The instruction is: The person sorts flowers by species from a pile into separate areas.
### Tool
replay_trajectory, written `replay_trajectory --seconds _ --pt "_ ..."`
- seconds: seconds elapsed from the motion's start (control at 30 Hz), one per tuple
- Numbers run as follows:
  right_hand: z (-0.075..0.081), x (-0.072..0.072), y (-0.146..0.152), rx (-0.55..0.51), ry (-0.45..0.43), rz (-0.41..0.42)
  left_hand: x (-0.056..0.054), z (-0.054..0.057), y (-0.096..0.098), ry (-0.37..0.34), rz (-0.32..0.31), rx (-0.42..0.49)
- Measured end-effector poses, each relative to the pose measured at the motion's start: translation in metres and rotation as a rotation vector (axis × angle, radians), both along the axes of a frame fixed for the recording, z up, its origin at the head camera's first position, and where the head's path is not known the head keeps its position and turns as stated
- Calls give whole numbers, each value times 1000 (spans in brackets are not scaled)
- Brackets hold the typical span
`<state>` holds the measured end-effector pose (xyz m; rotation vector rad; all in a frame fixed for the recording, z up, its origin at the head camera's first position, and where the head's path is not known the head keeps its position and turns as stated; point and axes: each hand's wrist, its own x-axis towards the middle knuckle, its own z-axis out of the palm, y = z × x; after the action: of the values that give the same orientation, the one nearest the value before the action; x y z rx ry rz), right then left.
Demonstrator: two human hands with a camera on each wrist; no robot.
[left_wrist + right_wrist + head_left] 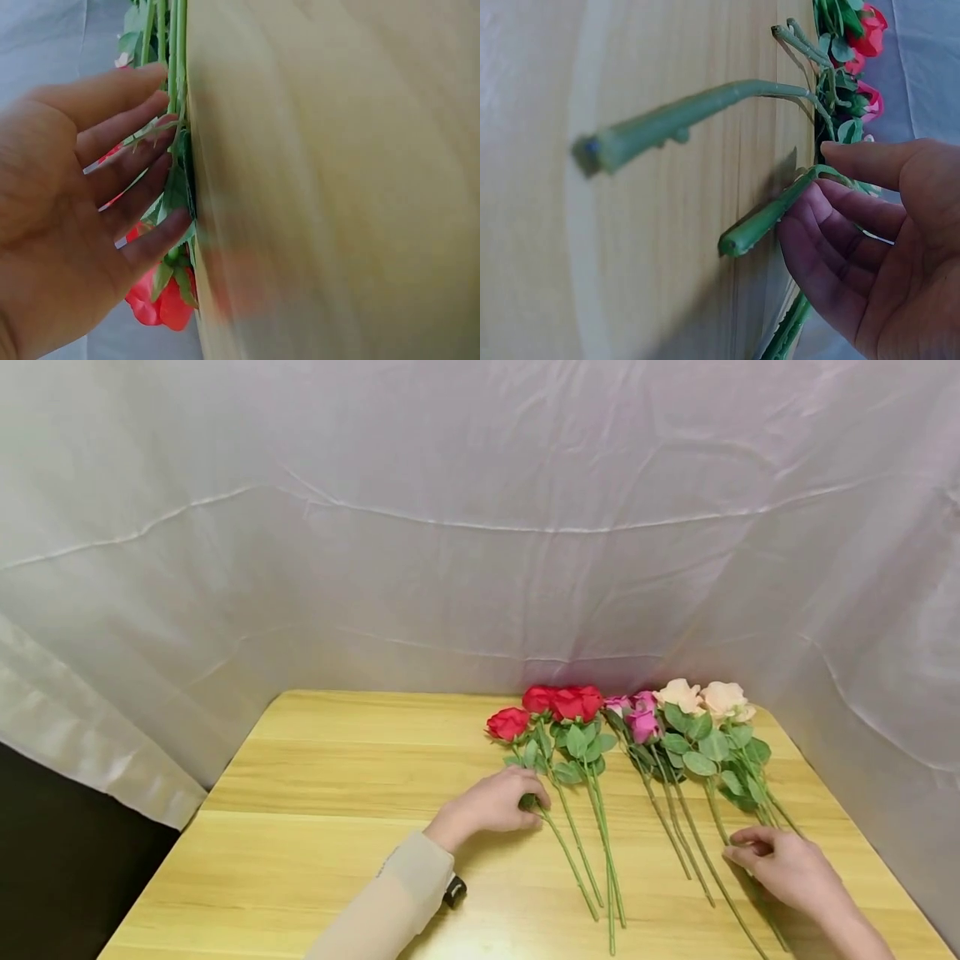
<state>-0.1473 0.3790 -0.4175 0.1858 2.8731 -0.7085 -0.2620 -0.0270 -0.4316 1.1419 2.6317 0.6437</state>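
Observation:
My left hand (498, 800) is at the leftmost red rose (507, 724), its fingertips right at the stem and leaves. The left wrist view shows its palm, with loosely bent fingers spread apart and the rose's bloom (159, 300) past the little finger. More red roses (576, 702) lie just to its right, blooms toward the back. My right hand (791, 864) is over the stems of the peach roses (725, 700). In the right wrist view its thumb stands apart from the bent fingers, which are close beside a green stem (769, 219).
Purple roses (643, 725) lie between the red and peach ones, stems toward the front. The wooden table (322, 827) reaches back to a pale hanging cloth (420, 593), which also closes off both sides. A dark area (67, 852) is beyond the left edge.

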Motion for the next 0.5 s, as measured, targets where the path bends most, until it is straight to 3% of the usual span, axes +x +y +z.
replay_trajectory --seconds 0.17,0.27,0.4,0.5 --pt "1 3 0 -26 -19 -13 0 0 -3 -54 -19 35" --pt "5 3 -3 -14 26 -12 -1 2 -5 -62 -37 55" --pt "15 0 -12 15 210 -24 -2 12 -14 -62 -43 101" --pt "22 -2 -23 18 383 -55 0 24 -27 -61 6 152"
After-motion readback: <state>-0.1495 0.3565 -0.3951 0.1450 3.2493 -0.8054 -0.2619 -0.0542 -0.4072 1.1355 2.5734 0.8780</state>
